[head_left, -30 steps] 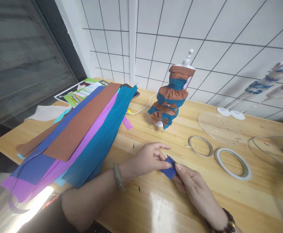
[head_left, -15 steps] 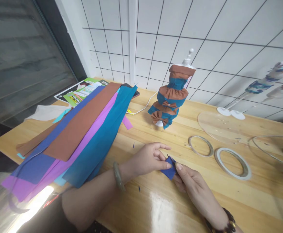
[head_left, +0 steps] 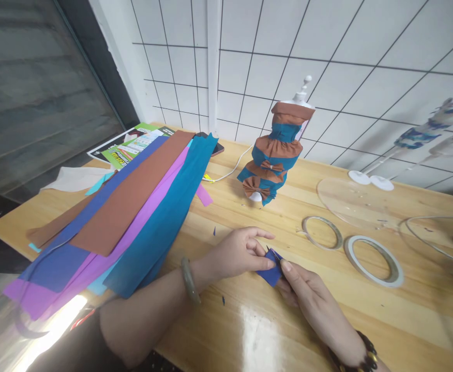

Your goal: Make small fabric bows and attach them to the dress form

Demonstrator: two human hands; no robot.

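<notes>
A small dark blue piece of crepe paper or cloth (head_left: 269,275) is pinched by my left hand (head_left: 245,253), thumb against its upper edge and the other fingers curled behind. My right hand (head_left: 304,287) is closed round what look like small dark scissors (head_left: 275,255). Their two pointed tips lie over the blue piece, slightly apart; the handles are hidden in my fingers. Beyond my hands stands a mini dress form (head_left: 276,150) in a brown and teal ruffled dress with two brown bows.
Long strips of brown (head_left: 133,191), purple, blue and teal material (head_left: 164,217) cover the table's left side. Two rolls of tape (head_left: 393,263) and a clear round sheet (head_left: 350,201) lie at right. White stands (head_left: 360,177) are at the wall. Blue scraps (head_left: 223,300) dot the wood.
The scissor tips have shifted slightly, and the blue piece shows a little more beside them. Both hands stay almost where they were; the whole view has moved very slightly.
</notes>
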